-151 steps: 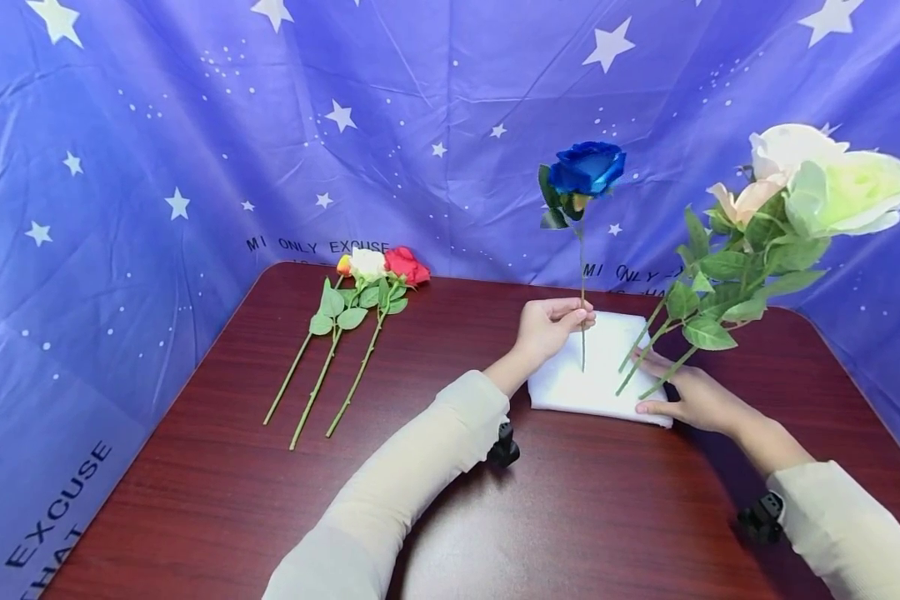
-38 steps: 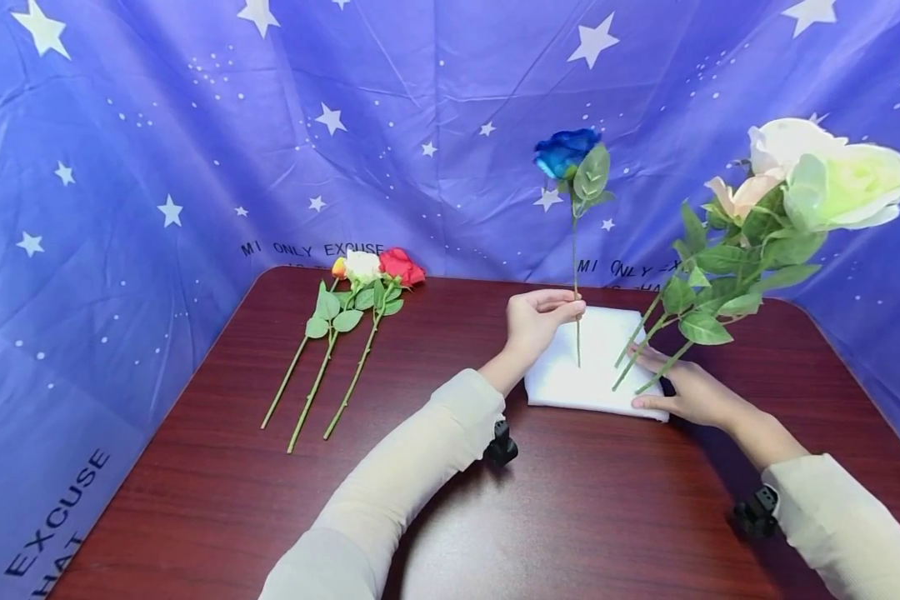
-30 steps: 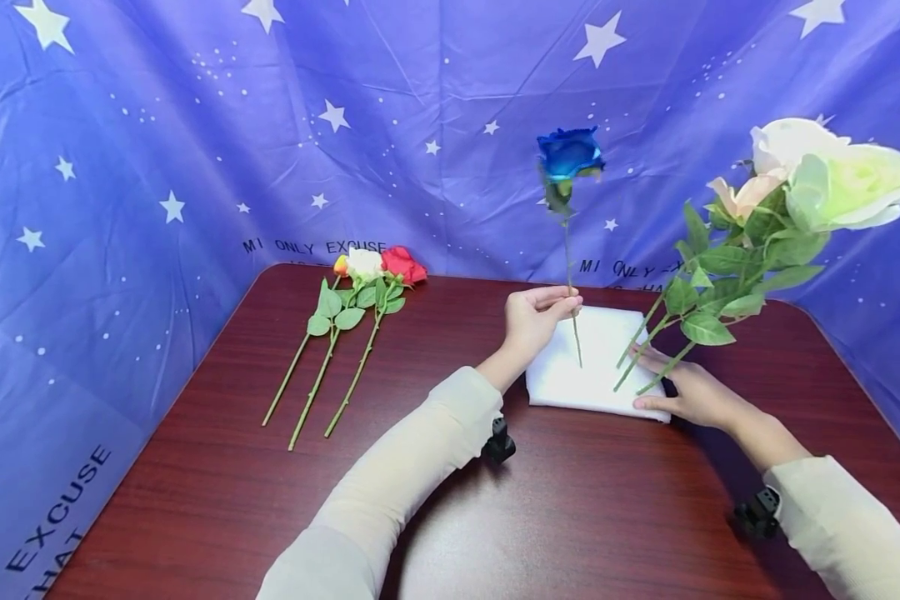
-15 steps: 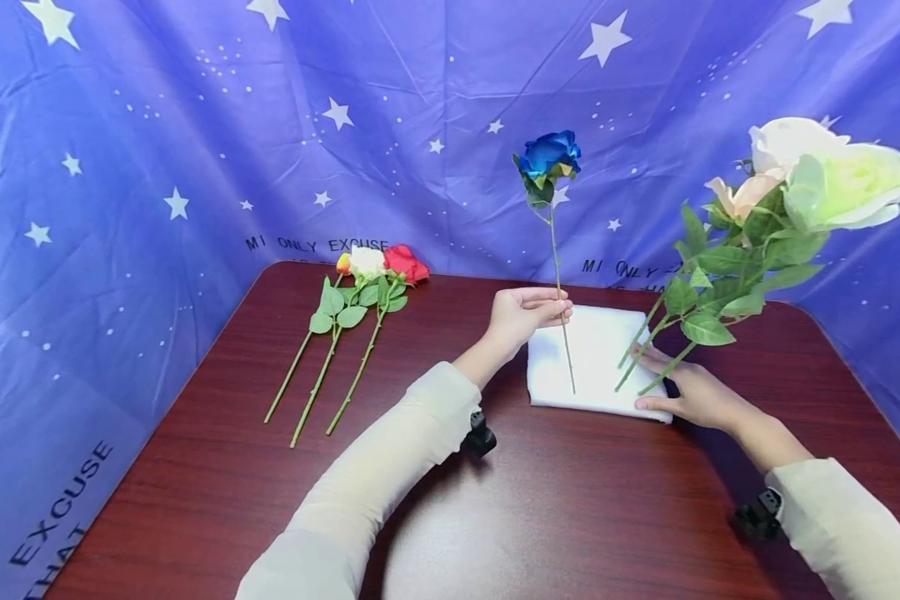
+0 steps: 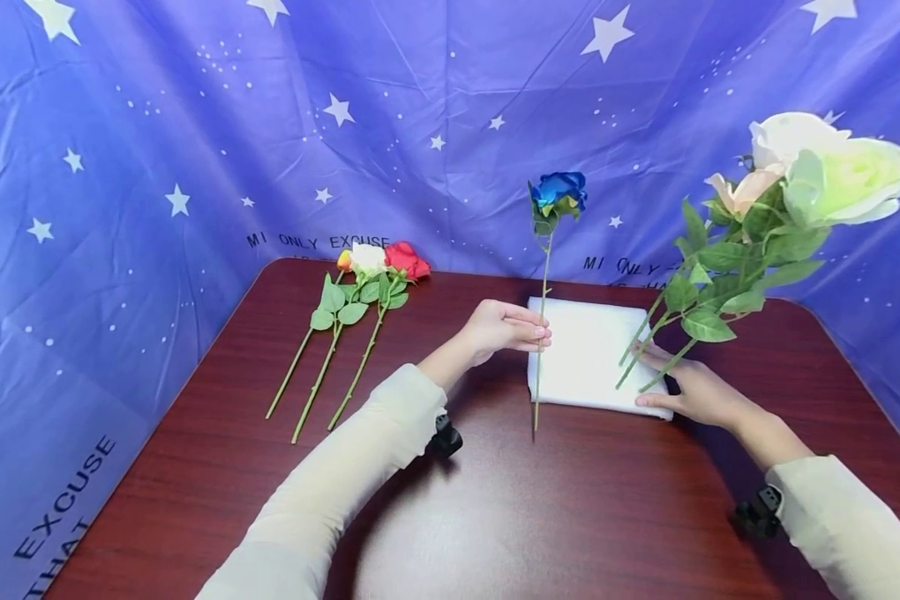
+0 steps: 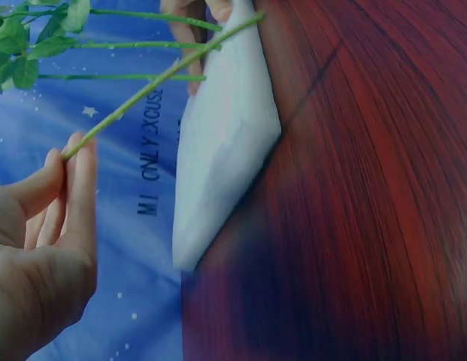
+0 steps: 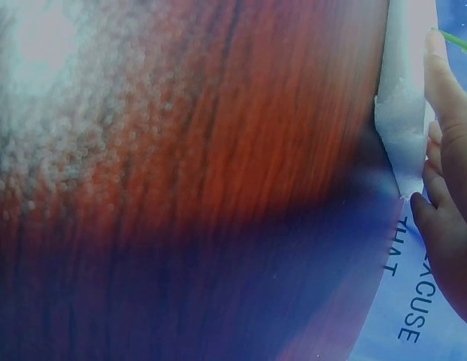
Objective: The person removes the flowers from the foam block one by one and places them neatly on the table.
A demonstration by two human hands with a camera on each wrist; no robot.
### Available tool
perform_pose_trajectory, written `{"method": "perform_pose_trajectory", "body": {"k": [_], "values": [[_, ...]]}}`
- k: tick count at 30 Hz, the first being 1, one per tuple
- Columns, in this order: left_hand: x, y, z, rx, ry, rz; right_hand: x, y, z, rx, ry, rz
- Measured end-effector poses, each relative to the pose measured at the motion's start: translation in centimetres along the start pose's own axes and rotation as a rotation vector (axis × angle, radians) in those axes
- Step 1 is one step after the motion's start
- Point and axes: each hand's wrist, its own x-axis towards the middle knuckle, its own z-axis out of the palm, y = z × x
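"EXCUSE" backdrop (image 5: 390,167) behind blue rose (image 5: 558,192)

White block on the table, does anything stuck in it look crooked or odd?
Yes, the three pale flowers in the white block lean steeply toward the person's right instead of standing upright. I see nothing spilled or damaged.

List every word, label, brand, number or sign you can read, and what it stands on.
"MI ONLY EXCUSE": starry cloth, left of the blue rose.
"MI ONLY": same cloth, right of the blue rose, then leaves intrude.
"EXCUSE": same cloth, lower left.
"THAT": same cloth, below.
"M": same cloth, right edge, cut off.
Wrist views repeat some.
Table edge, bottom-left corner: lettering too hidden to read.
No brand, label or number readable.
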Motion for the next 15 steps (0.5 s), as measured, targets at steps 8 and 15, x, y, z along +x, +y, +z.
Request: {"method": "perform_pose_trajectory", "body": {"k": [8, 15], "values": [[-1.5, -0.5, -2.3, 0.07, -0.021, -0.087, -0.1, 0.0, 0.0, 0.009, 0.005, 0.001], [-2.9, -1.3, -4.5, 0.082, 0.001, -0.136, -0.2, 0.0, -0.1, 0.024, -0.006, 0.018]]}}
